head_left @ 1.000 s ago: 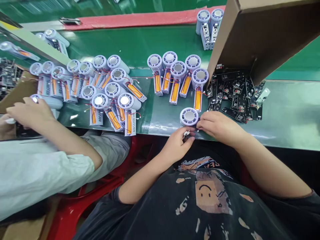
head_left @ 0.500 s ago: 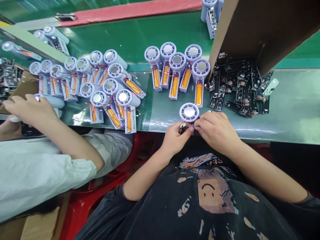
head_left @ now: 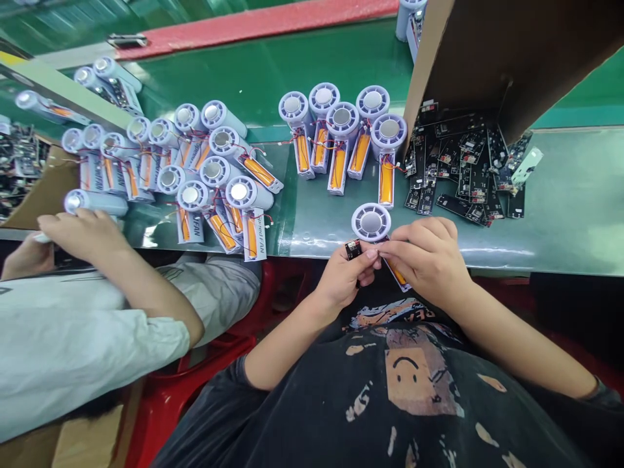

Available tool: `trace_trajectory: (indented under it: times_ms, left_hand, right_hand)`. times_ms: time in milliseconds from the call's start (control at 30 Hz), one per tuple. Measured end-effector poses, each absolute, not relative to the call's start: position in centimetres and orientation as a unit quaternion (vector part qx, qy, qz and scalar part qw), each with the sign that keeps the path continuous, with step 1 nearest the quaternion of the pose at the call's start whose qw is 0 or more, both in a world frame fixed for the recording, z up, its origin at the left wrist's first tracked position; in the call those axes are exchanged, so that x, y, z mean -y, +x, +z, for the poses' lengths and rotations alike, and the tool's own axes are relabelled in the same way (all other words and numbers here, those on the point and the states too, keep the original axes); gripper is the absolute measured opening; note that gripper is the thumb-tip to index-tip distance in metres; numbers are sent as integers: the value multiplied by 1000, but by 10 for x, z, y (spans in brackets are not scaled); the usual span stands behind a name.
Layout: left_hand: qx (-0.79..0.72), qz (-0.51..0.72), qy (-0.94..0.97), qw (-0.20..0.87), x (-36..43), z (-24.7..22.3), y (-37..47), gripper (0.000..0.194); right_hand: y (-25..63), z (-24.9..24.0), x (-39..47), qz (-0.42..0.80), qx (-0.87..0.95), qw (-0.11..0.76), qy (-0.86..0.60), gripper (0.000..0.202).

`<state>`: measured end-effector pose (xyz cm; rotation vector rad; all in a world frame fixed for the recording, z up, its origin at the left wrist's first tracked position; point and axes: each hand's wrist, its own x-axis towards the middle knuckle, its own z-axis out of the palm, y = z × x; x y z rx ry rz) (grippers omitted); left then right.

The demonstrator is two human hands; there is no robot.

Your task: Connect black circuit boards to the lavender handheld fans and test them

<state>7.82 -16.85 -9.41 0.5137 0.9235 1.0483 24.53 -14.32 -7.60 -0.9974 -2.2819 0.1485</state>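
At the bench's front edge, my left hand (head_left: 342, 274) is closed on a small black circuit board (head_left: 353, 249), whose end sticks up between thumb and fingers. My right hand (head_left: 433, 259) is closed over a lilac handheld fan body (head_left: 371, 221), its round head tilted up. The open handle shows an orange battery (head_left: 398, 273) below my right fingers. The fingertips of both hands meet just below the fan head; any wire or plug pinched there is too small to make out. Several similar fans (head_left: 342, 117) with exposed orange batteries lie just beyond my hands.
Loose black circuit boards (head_left: 470, 166) lie in a pile at the right, by a brown cardboard box (head_left: 480, 58). More fan bodies (head_left: 214, 170) crowd the bench at left. Beside me a co-worker's hand (head_left: 85, 237) works near another box (head_left: 41, 188) of parts.
The fan's handle with its orange battery now shows below my right hand. The circuit board in my left hand has turned to show its face. My fingertips stay together.
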Motion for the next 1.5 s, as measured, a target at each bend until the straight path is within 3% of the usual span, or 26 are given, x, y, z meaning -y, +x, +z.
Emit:
trace_trajectory:
  times_ms: [333, 567, 1500]
  left_hand:
    - [-473, 462, 353, 662, 176, -100, 71, 33]
    - [-541, 430, 435, 577, 175, -90, 68, 19]
    - [-559, 385, 470, 564, 170, -89, 62, 4]
  right_hand:
    - [247, -87, 142, 152, 827, 346, -416, 16]
    - [245, -95, 143, 197, 815, 347, -421, 18]
    - [246, -97, 149, 59, 863, 318, -389, 9]
